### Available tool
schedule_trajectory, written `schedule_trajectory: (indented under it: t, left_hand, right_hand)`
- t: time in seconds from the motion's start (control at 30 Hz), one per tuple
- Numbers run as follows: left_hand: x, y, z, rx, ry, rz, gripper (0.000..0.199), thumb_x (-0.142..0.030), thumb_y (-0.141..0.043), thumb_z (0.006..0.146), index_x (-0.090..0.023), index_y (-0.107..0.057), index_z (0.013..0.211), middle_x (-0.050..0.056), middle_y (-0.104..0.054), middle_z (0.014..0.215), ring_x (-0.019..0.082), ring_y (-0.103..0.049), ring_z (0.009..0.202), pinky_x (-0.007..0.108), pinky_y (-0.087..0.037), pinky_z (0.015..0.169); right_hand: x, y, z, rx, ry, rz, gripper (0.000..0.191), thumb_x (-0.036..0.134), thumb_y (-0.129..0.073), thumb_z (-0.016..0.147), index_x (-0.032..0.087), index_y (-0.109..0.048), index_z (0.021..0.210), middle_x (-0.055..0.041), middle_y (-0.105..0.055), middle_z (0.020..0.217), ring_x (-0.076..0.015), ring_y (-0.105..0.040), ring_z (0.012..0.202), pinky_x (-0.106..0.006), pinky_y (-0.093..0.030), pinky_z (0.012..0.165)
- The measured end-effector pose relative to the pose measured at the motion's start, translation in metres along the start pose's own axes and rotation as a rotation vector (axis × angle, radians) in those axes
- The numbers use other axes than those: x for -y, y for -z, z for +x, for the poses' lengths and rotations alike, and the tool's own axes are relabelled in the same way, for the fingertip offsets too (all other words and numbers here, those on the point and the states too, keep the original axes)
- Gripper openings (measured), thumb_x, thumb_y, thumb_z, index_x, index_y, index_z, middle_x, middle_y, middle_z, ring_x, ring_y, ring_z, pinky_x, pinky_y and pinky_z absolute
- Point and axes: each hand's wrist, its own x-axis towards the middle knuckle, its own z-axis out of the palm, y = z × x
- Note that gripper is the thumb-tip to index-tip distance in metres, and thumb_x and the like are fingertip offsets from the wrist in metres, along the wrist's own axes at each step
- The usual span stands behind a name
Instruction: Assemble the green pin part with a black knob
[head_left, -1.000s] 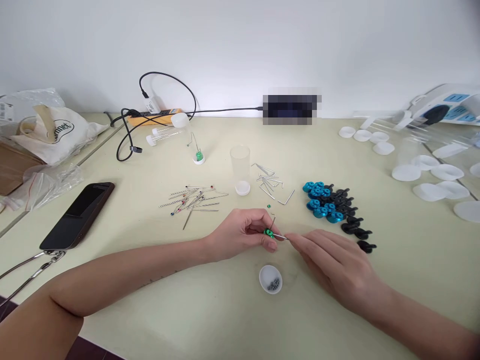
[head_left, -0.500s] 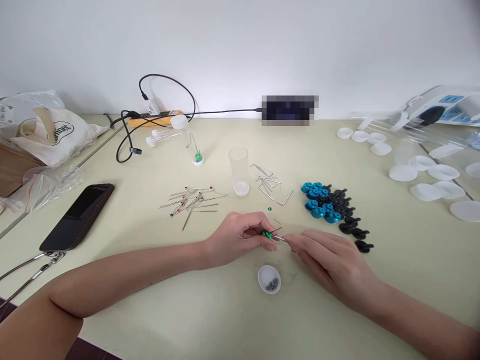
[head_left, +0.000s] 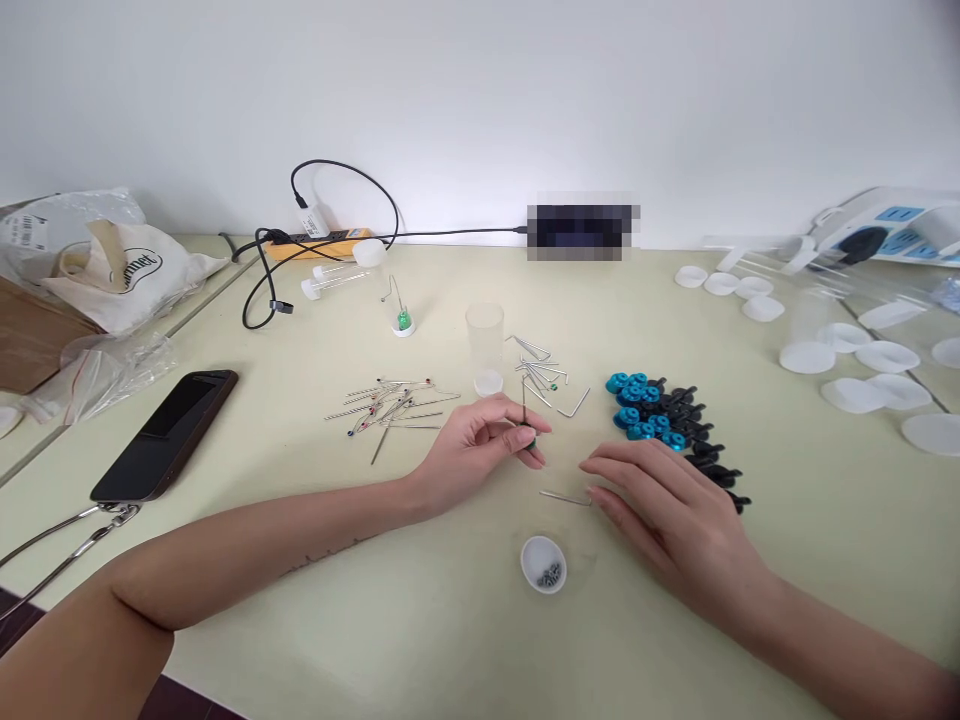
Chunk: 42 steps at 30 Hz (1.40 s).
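My left hand (head_left: 491,440) pinches a small green metal fitting (head_left: 532,444), mostly hidden by the thumb and fingers. A thin metal rod (head_left: 524,397) rises from that grip, and a small green bead (head_left: 553,387) shows just beyond it. My right hand (head_left: 667,500) is open, thumb and fingers apart. Beside its thumb tip a silver hex key (head_left: 564,497) lies apparently on the table. Closer to me, a white cap (head_left: 534,580) holds small grey screws. More hex keys (head_left: 576,402) are spread beyond my hands.
Thin wires with coloured beads (head_left: 397,400) lie left of a clear tube (head_left: 485,335). Blue knobs (head_left: 641,400) and black winged pieces (head_left: 694,425) cluster at right. A phone (head_left: 165,435) rests at left, and white caps (head_left: 806,357) stand far right.
The hex key has left the green fitting and my right hand's fingers, which have opened. My left hand has turned the fitting so that its rod points up.
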Motion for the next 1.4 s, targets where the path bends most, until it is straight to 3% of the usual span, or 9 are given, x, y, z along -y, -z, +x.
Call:
schedule_trajectory:
  t: [0.37,0.5,0.67,0.83,0.93,1.07,1.2,1.4]
  left_hand:
    - [0.0042,0.0021,0.0017,0.099,0.073,-0.127,0.04,-0.044,-0.046,0.088,-0.013,-0.057,0.111,0.007,-0.058,0.093,0.012,-0.064,0.075,0.024,-0.055,0.07]
    - [0.0031,0.0021,0.0023,0.06,0.095,-0.074,0.035,-0.045,-0.051,0.085,-0.015,-0.057,0.102,0.005,-0.058,0.095,0.011,-0.065,0.077,0.024,-0.054,0.076]
    - [0.0019,-0.0001,0.0016,0.023,0.038,0.081,0.023,-0.035,-0.063,0.08,-0.015,-0.061,0.09,0.003,-0.063,0.095,0.011,-0.06,0.103,0.022,-0.046,0.095]
    - [0.003,-0.0032,-0.0017,0.002,-0.002,0.318,0.017,-0.036,-0.065,0.077,-0.022,-0.068,0.087,-0.001,-0.064,0.107,0.011,-0.047,0.125,0.025,-0.037,0.107]
    - [0.0011,-0.0027,-0.0028,-0.005,0.007,0.404,0.016,-0.036,-0.063,0.078,-0.025,-0.068,0.089,-0.003,-0.062,0.112,0.012,-0.046,0.125,0.026,-0.037,0.106]
    - [-0.0017,0.0012,-0.0007,0.04,-0.04,0.474,0.018,-0.035,-0.06,0.08,-0.021,-0.066,0.088,-0.001,-0.063,0.105,0.011,-0.052,0.113,0.024,-0.04,0.097]
    - [-0.0021,0.0048,0.0023,0.065,-0.093,0.55,0.023,-0.034,-0.065,0.076,-0.019,-0.063,0.093,0.0,-0.062,0.105,0.01,-0.054,0.102,0.023,-0.041,0.091]
    - [-0.0015,0.0046,-0.0015,0.072,-0.145,0.687,0.031,-0.036,-0.065,0.076,-0.02,-0.056,0.102,0.001,-0.056,0.11,0.011,-0.049,0.105,0.025,-0.038,0.093]
  right_hand:
    - [0.0032,0.0006,0.0031,0.074,0.123,0.075,0.015,0.01,-0.053,0.085,0.014,-0.055,0.099,-0.004,-0.056,0.096,-0.0088,-0.048,0.09,-0.024,-0.039,0.079]
    - [0.0038,0.0006,0.0041,0.157,0.173,0.105,0.016,0.018,-0.055,0.086,0.016,-0.055,0.102,-0.0041,-0.055,0.095,-0.0098,-0.048,0.09,-0.024,-0.039,0.077]
    - [0.0022,-0.0009,0.0029,0.289,0.173,0.148,0.018,0.021,-0.054,0.087,0.019,-0.057,0.105,-0.0047,-0.053,0.095,-0.0088,-0.045,0.085,-0.023,-0.039,0.073]
    - [-0.0005,-0.0009,0.0008,0.339,0.193,0.151,0.041,0.006,-0.045,0.085,0.029,-0.057,0.117,-0.0045,-0.051,0.096,-0.0069,-0.044,0.082,-0.02,-0.037,0.069]
    - [-0.0006,0.0002,0.0011,0.356,0.151,0.183,0.04,0.004,-0.039,0.087,0.027,-0.057,0.114,-0.0046,-0.051,0.1,-0.0064,-0.045,0.085,-0.02,-0.038,0.071]
    - [0.001,0.0015,0.0037,0.403,0.092,0.23,0.015,0.021,-0.045,0.09,0.018,-0.057,0.099,-0.0064,-0.049,0.107,-0.0075,-0.046,0.092,-0.022,-0.041,0.079]
    - [0.0011,0.0002,0.0055,0.434,-0.003,0.212,0.019,0.032,-0.045,0.092,0.017,-0.056,0.092,-0.0062,-0.049,0.109,-0.0075,-0.048,0.089,-0.022,-0.042,0.077]
    - [-0.0041,-0.0022,0.0065,0.323,-0.18,0.145,0.028,0.027,-0.029,0.096,0.021,-0.053,0.11,-0.008,-0.047,0.114,-0.0086,-0.05,0.096,-0.024,-0.044,0.081]
